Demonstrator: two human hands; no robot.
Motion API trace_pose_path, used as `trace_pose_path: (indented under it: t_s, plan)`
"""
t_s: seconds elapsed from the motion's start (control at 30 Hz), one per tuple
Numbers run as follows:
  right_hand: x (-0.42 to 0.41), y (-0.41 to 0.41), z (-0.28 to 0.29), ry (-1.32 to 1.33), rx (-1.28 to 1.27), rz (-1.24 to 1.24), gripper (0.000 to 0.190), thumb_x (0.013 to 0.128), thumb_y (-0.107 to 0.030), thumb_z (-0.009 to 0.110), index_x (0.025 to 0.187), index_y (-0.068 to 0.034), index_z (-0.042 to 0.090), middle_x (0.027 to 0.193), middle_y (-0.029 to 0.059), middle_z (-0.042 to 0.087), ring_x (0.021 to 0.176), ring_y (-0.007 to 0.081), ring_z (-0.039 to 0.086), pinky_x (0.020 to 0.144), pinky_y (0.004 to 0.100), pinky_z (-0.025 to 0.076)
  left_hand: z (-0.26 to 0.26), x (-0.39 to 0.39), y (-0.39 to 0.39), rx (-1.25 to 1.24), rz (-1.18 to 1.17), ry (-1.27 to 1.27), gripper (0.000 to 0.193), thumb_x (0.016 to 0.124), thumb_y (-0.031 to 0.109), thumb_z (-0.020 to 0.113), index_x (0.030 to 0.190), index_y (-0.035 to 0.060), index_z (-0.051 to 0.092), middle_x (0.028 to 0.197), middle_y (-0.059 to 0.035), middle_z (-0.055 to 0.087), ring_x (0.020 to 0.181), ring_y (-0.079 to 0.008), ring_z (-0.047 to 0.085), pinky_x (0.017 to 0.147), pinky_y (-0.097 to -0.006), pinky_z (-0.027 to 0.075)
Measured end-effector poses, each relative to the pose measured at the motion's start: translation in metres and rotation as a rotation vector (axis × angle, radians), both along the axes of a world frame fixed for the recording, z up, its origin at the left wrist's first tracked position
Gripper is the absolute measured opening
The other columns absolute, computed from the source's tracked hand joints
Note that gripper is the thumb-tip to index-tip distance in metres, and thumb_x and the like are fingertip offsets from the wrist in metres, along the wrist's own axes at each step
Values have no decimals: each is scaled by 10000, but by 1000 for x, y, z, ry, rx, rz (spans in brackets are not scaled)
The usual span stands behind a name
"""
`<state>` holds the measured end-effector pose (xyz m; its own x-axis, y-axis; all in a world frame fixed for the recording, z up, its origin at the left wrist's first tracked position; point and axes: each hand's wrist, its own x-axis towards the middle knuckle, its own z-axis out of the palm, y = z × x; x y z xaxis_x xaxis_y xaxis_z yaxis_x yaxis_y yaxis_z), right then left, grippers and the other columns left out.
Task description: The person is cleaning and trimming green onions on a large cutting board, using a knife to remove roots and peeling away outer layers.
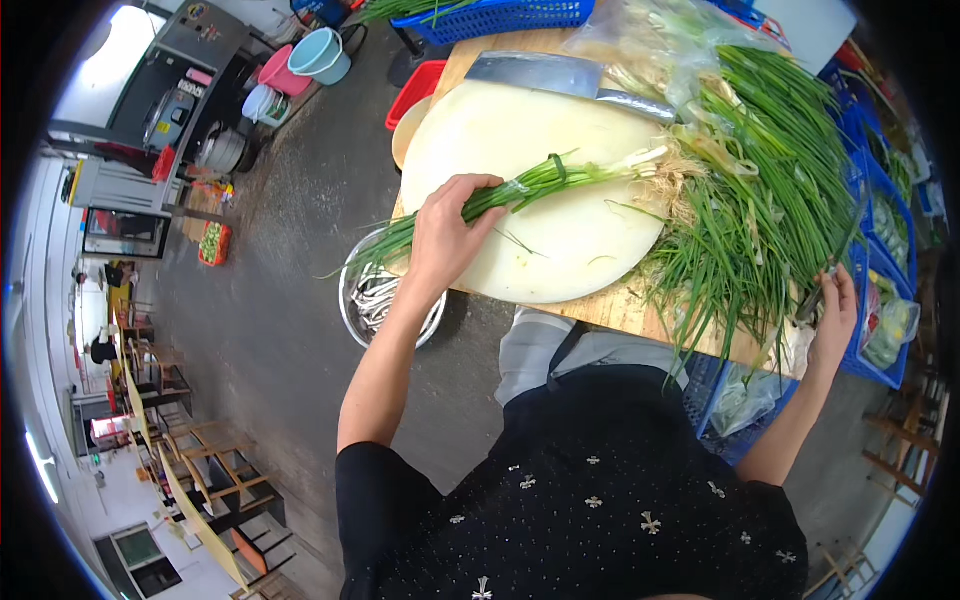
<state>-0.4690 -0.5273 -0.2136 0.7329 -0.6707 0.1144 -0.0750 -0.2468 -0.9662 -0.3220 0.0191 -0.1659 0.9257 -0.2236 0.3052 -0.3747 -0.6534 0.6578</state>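
My left hand (454, 229) is closed around a bunch of green onions (555, 180), tied with a dark band, lying across a thick round white cutting board (525, 259). The bunch's rooted white ends point right; its green tips hang past the board's left edge. At the board's far side rests a cleaver (547, 75) with a metal handle. My right hand (835, 311), at the table's right end, grips the dark handle of a knife (844, 244), its blade pointing away from me. Between the hands lies a large heap of green onions (772, 180), partly under a clear plastic bag (645, 37).
The board stands on a wooden table (705, 334). Below its left edge is a metal bowl (435, 322) of pale strips. Blue crates (877, 364) of bagged vegetables stand at the right, a blue basket (495, 22) beyond the table, and a red basket (420, 90) at its far left.
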Motion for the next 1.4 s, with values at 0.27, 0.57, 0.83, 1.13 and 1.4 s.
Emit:
trace_pose_path:
  t_s: [0.27,0.57,0.83,1.13,1.4]
  plan:
    - [31,40,77,-63,-382,61,428,1113,-195,484,1512,-44,525,1148,65,688,1141,158,609,1052,329,430,-1,-5,21,165,6,-122,339,842,131,814,1156,29,736,1097,-119,762,1040,-252,731,1003,-358,525]
    - [86,187,144,-30,-842,863,349,960,-16,606,1294,-53,696,1004,111,626,784,223,618,665,323,486,-9,-6,21,-65,65,51,264,858,147,810,1080,13,767,1005,-106,785,894,-190,728,858,-333,554]
    - [127,237,144,-172,-1411,1091,316,894,-112,702,1210,-124,710,912,53,618,770,245,684,604,377,537,-16,-5,23,-153,93,146,282,850,137,821,1101,17,772,943,-81,786,817,-141,717,776,-302,561]
    - [128,240,145,-277,-1541,1072,360,826,-73,715,1184,-119,703,910,44,614,741,222,676,587,370,541,-20,-6,21,-96,96,33,254,823,127,837,1040,16,767,920,-82,781,791,-149,712,766,-309,558]
    - [125,247,144,-277,-1565,1050,381,803,-63,704,1182,-100,703,900,45,599,766,202,670,589,355,541,-19,-6,21,-95,103,70,256,824,131,838,1047,25,772,913,-78,778,793,-147,715,763,-308,559]
